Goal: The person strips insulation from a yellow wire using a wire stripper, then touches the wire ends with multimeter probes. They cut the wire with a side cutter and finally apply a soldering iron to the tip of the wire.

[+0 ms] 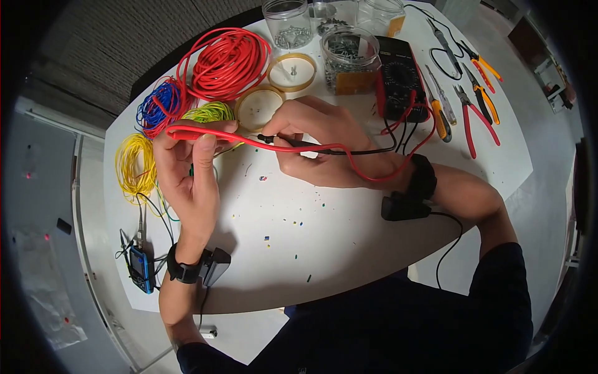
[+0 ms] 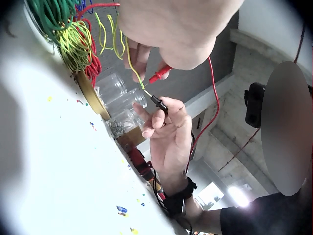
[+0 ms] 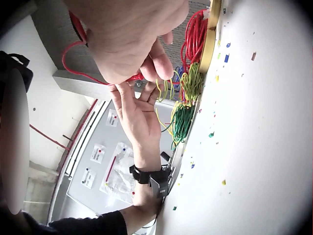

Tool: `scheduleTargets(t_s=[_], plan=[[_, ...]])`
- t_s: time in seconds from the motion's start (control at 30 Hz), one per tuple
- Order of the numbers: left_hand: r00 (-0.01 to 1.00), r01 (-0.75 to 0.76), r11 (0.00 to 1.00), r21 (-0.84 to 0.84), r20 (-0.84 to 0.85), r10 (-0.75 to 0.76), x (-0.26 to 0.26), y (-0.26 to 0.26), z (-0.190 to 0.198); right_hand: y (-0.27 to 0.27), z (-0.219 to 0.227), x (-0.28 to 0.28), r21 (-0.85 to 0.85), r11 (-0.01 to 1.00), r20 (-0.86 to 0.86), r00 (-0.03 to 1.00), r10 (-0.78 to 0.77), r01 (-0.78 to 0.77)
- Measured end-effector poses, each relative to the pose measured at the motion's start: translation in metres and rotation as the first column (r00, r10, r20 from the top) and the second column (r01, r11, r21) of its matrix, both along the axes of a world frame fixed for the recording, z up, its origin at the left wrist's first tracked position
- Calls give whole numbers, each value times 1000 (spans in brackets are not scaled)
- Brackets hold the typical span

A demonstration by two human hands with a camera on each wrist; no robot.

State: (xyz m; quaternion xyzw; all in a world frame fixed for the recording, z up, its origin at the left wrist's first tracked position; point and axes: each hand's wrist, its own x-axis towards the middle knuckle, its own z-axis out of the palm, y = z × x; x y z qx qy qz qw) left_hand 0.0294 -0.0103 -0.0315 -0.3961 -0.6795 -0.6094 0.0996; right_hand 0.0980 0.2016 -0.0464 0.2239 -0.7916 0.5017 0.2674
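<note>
My left hand (image 1: 196, 171) pinches a red test probe (image 2: 159, 75), its red lead looping across toward the right forearm in the head view. A yellow-green wire (image 2: 130, 56) also runs from the left fingers. My right hand (image 1: 327, 134) grips a black test probe (image 2: 158, 102) between thumb and fingers. In the left wrist view the two probe tips come together right at the wire's end. Both leads run to a black and red multimeter (image 1: 402, 78) at the back right; its display is not readable here.
Coils of red wire (image 1: 227, 65), blue wire (image 1: 159, 106) and yellow wire (image 1: 134, 165) lie at the left. Screw jars (image 1: 350, 53) and tape rings (image 1: 293, 71) stand behind the hands. Pliers (image 1: 476, 121) and screwdrivers (image 1: 441, 121) lie right. Insulation scraps (image 1: 266, 238) dot the white table (image 1: 336, 249).
</note>
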Motion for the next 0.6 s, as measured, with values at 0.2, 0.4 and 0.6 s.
scheduleTargets(t_s=[0.2,0.4,0.6], plan=[[997,-55,998,-2,-60,54,-3,-5,3,3,-2,-1,132,989,-25,997,-68,70],[966,8,994,106,-259,20,-8,-5,11,3,-3,1,-50,999,98,995,25,-20],[972,-122,986,114,-189,142,-18,-17,34,3,-5,-2,-76,997,-8,1000,18,-19]])
